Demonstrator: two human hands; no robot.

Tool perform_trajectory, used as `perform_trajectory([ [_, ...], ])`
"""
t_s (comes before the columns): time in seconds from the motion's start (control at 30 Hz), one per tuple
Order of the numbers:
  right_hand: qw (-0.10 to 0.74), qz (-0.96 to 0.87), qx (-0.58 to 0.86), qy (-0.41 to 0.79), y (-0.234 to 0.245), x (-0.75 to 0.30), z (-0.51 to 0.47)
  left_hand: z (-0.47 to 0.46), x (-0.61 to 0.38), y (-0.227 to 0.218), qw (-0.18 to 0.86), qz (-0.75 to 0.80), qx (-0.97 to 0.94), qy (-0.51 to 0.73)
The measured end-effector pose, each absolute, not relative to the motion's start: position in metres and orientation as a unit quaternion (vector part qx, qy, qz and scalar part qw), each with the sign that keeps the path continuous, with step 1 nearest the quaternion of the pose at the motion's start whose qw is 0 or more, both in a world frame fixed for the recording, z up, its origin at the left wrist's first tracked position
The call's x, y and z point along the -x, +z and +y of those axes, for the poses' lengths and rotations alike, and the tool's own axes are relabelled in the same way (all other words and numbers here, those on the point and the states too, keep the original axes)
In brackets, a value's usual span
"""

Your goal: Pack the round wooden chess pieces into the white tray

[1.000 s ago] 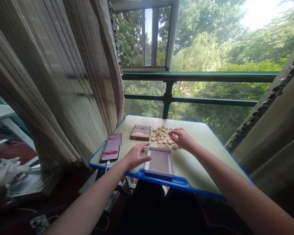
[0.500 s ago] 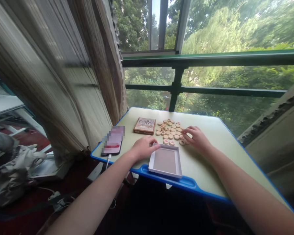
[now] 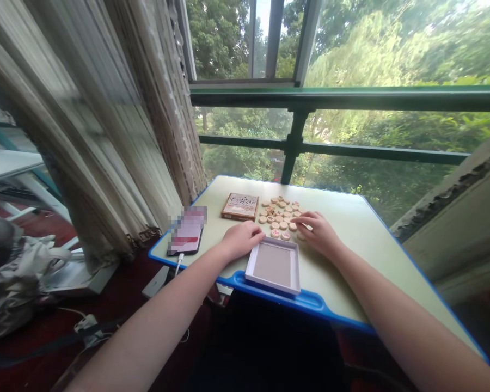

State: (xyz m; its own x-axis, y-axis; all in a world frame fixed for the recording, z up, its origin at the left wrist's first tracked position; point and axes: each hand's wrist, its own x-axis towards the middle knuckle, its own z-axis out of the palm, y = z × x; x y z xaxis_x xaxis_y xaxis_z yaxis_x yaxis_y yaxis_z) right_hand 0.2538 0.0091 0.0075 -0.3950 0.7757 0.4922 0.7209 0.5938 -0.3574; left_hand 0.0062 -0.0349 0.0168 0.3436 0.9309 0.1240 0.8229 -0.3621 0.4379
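Observation:
Many round wooden Chinese chess pieces point(image 3: 283, 225) lie in a loose group on the table, some showing red or dark characters. My right hand point(image 3: 317, 231) reaches over the group's right side, fingers stretched and apart, fingertips at the pieces; it covers some of them. Just beyond the far left corner of a shallow grey-white box tray point(image 3: 248, 270) rests my left hand point(image 3: 242, 238). Its fingers are bent in and pressed together with the thumb; whether they hold anything is hidden. The tray's inside holds nothing.
A printed box lid point(image 3: 240, 206) lies left of the pieces. On the table's left side is a phone point(image 3: 187, 234) with a white cable point(image 3: 179, 263). The table point(image 3: 363, 256) has a blue rim with a groove under the tray. Curtains and a green railing point(image 3: 351, 99) stand beyond.
My right hand has shifted left over the pieces. My left thumb has drawn back from the tray's edge toward the fingers. The view has shifted slightly.

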Motion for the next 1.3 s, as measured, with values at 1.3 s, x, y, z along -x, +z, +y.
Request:
perform_trajectory([
  [1.3, 0.222, -0.833, 0.507, 0.021, 0.013, -0.252, -0.001, 0.038, -0.053, 0.028, 0.138, 0.361, -0.912, 0.135],
])
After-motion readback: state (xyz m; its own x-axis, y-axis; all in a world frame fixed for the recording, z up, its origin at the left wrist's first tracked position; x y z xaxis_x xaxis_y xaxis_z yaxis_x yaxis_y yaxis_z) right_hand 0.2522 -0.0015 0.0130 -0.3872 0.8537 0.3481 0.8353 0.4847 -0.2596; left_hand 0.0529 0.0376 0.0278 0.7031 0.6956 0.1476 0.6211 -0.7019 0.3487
